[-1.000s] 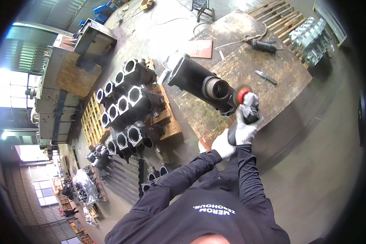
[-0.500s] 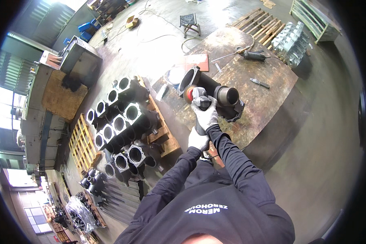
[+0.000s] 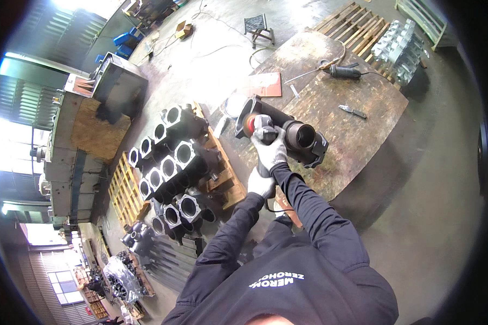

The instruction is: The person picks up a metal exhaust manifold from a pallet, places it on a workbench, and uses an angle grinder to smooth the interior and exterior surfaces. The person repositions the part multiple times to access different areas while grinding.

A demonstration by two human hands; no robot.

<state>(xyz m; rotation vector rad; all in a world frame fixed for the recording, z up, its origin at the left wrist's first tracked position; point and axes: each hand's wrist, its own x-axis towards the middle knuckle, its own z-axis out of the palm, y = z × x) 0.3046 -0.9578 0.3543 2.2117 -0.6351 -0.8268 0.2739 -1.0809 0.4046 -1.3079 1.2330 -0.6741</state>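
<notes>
Both my hands wear pale work gloves and grip an angle grinder (image 3: 264, 129). My right hand (image 3: 273, 150) is closed around the grinder near its head. Nearer my body, my left hand (image 3: 261, 183) is wrapped around the rear of the grinder's body. The reddish disc (image 3: 249, 124) is at the flanged left end of a dark metal pipe casting (image 3: 282, 117), seemingly against it; exact contact cannot be made out. This casting lies on a stained, rust-brown worktable, its round pipe mouth (image 3: 303, 136) facing right.
On the worktable (image 3: 374, 103) lie a folding knife (image 3: 353, 111), a second power tool (image 3: 344, 71) with its cord, and a red sheet (image 3: 265, 85). Several flanged castings (image 3: 184, 153) stand on a pallet to the left. A stool (image 3: 257, 28) and wrapped silvery parts (image 3: 398, 49) are farther off.
The view has turned slightly, shifting the surroundings to the right. My hands and the grinder have moved slightly left along the casting's flanged end. Both hands keep their grip.
</notes>
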